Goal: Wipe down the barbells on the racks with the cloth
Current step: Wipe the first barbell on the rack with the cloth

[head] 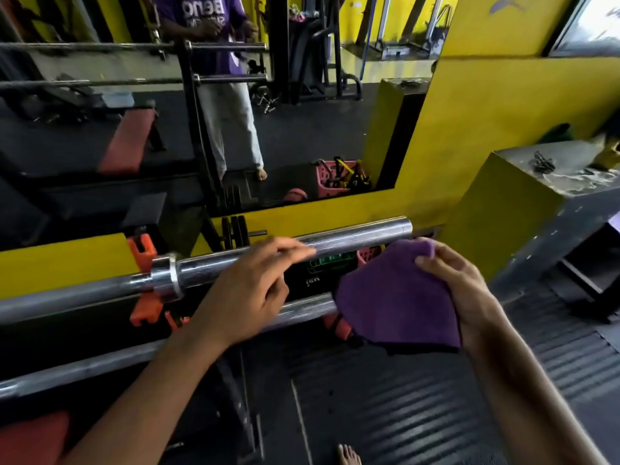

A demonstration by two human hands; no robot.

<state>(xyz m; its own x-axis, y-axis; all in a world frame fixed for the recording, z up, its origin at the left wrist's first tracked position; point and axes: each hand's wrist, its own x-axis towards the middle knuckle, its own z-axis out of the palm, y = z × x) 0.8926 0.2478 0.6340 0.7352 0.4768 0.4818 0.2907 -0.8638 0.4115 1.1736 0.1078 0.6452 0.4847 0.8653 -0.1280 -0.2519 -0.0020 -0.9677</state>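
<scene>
A pink plastic basket (339,174), seen in the wall mirror (302,129), holds yellow and black straps or bands; its further contents cannot be made out. Behind the bar, low against the yellow wall (503,105), a green crate (330,263) and a pink crate (368,256) sit side by side; what they hold is hidden.

The upper barbell (352,237) lies across the orange rack hooks (143,250), its chrome sleeve pointing right toward the wall. A lower barbell (302,312) runs beneath it, partly covered by the cloth at its right end.

The left hand (248,293) reaches forward over the upper barbell's sleeve, palm down, fingers extended and loosely spread, gripping nothing; whether the fingertips touch the chrome cannot be told. The right hand (456,290) holds the purple cloth (396,297) at its upper right edge, thumb on the near face and fingers behind, forearm angled in from the lower right. The cloth hangs just right of the left hand, below the end of the upper sleeve.

A bare foot (349,455) stands on the ribbed black floor mat (419,397).
</scene>
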